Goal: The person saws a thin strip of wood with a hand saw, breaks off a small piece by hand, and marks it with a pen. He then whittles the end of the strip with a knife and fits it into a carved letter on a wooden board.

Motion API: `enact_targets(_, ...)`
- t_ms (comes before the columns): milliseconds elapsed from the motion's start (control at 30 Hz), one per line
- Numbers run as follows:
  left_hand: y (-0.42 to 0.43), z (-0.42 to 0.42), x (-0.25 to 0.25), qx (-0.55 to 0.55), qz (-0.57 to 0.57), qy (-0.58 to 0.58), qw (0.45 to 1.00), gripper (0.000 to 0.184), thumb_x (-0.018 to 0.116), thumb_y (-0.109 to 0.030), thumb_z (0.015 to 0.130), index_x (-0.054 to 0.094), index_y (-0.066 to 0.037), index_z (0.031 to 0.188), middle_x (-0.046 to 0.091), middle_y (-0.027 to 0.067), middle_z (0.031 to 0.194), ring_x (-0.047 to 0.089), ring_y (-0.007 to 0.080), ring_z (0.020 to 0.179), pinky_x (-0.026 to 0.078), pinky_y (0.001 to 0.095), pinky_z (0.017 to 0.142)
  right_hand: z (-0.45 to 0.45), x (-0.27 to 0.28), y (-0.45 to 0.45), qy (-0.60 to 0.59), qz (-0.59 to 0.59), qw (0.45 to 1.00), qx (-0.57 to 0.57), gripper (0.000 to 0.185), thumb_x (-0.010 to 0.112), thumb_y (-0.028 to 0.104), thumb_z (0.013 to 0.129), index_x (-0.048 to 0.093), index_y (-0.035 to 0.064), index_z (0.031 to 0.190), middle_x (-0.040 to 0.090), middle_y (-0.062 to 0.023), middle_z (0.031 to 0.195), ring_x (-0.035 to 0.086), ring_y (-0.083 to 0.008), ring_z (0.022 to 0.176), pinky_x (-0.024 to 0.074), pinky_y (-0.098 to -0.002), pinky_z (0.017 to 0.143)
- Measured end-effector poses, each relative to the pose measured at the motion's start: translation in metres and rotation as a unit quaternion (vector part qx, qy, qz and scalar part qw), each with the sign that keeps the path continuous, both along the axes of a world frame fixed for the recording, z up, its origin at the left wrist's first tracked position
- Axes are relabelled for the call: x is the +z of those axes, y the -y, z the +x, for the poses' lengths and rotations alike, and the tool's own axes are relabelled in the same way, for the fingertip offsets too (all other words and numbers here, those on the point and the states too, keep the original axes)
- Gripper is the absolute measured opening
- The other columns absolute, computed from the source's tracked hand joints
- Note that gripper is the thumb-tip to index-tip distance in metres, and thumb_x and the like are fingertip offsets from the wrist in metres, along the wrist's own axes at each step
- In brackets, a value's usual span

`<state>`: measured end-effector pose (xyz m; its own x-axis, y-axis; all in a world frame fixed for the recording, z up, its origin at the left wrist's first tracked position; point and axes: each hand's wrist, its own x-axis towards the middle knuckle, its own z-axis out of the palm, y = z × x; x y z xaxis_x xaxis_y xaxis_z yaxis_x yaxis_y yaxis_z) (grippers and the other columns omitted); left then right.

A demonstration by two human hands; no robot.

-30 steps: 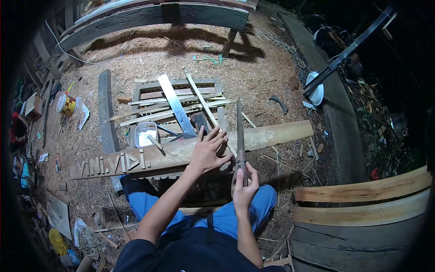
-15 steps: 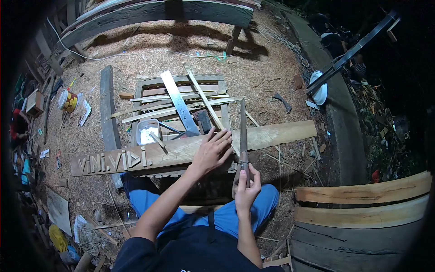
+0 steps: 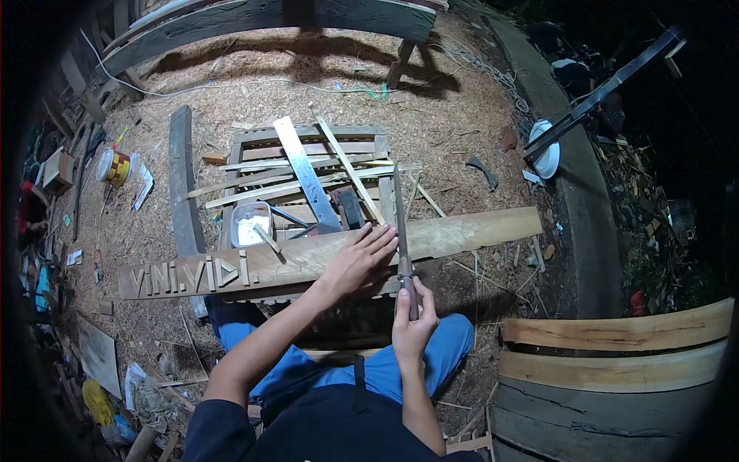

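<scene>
A long wooden plank [image 3: 477,231] lies across the low slatted stand before me, with raised wooden letters [image 3: 192,277] reading "VINI.VIDI." along its left part. My left hand [image 3: 356,260] lies on the plank with fingers stretched out, at the near end of a thin wooden strip [image 3: 346,162]. My right hand [image 3: 414,322] is closed round the handle of a long-bladed knife [image 3: 400,212], like a machete. Its dark blade points away from me, close beside my left fingertips. Whether the blade touches the strip's end is hard to see.
Beyond the plank are a steel ruler [image 3: 304,169], a white plastic tub [image 3: 252,223] with a small stick in it, a dark block [image 3: 351,208] and several loose strips. Boards [image 3: 616,335] lie at right. A tin [image 3: 114,168] stands on the shavings at left.
The knife has shifted left, close against my left fingers, and its blade now stands more edge-on. My left hand stays on the plank, slightly lower.
</scene>
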<state>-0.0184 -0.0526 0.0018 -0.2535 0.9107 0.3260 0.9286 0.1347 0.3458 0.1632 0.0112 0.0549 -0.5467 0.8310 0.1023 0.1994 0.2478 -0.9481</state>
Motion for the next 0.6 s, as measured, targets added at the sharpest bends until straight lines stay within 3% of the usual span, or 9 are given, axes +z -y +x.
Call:
enact_targets(67,0.0,0.001,-0.002,-0.005,0.007,0.011,1.0,0.076,0.071,-0.024,0.087,0.043,-0.002,0.154,0.04,0.0164,0.164,0.032,0.0295,0.156,0.021,0.0475,0.13,-0.002,-0.001,0.001,-0.004,0.075,0.997,0.001,0.032,0.066,0.016,0.102,0.066,-0.0043,0.126,0.076,-0.021,0.109,0.076,-0.027,0.098,0.0582,-0.0382,0.086)
enact_targets(200,0.0,0.002,-0.001,0.0,0.003,0.006,1.0,0.077,0.071,-0.023,0.087,0.042,-0.001,0.155,0.039,0.0182,0.164,0.032,0.0306,0.155,0.021,0.0464,0.13,0.004,-0.003,-0.001,0.017,0.073,0.997,-0.005,0.032,0.067,0.015,0.101,0.066,-0.0046,0.126,0.075,-0.0224,0.108,0.076,-0.0302,0.099,0.0583,-0.0394,0.086)
enact_targets(267,-0.001,0.003,-0.005,0.006,0.018,-0.007,1.0,0.078,0.072,-0.024,0.086,0.042,-0.001,0.154,0.039,0.0188,0.164,0.033,0.0309,0.155,0.021,0.0468,0.13,0.009,-0.005,-0.002,0.015,-0.012,1.0,0.005,0.032,0.066,0.012,0.102,0.063,-0.0071,0.128,0.074,-0.0178,0.114,0.07,-0.0189,0.095,0.0575,-0.033,0.081)
enact_targets(300,-0.001,0.004,-0.005,0.005,0.018,-0.005,1.0,0.078,0.072,-0.024,0.086,0.042,-0.001,0.154,0.039,0.0188,0.164,0.033,0.0309,0.155,0.021,0.0468,0.13,0.008,-0.005,-0.003,0.016,-0.012,1.0,0.003,0.032,0.066,0.012,0.102,0.063,-0.0071,0.128,0.074,-0.0178,0.114,0.07,-0.0189,0.095,0.0575,-0.033,0.081)
enact_targets(367,-0.002,0.005,-0.005,0.006,0.024,-0.02,0.999,0.075,0.071,-0.025,0.087,0.044,0.0,0.152,0.042,0.0195,0.161,0.034,0.0311,0.154,0.02,0.0466,0.13,0.005,-0.001,-0.004,0.006,0.046,0.999,0.007,0.03,0.067,0.012,0.1,0.066,-0.005,0.125,0.075,-0.0238,0.107,0.076,-0.0311,0.098,0.058,-0.0405,0.084)
enact_targets(600,-0.005,0.01,-0.011,0.025,0.01,-0.093,0.995,0.067,0.069,-0.026,0.091,0.048,-0.001,0.149,0.049,0.0185,0.155,0.037,0.0302,0.153,0.018,0.0514,0.13,0.005,0.005,-0.005,0.024,0.056,0.998,0.029,0.03,0.066,0.012,0.1,0.064,-0.005,0.125,0.074,-0.0245,0.107,0.076,-0.0322,0.099,0.0576,-0.0415,0.084)
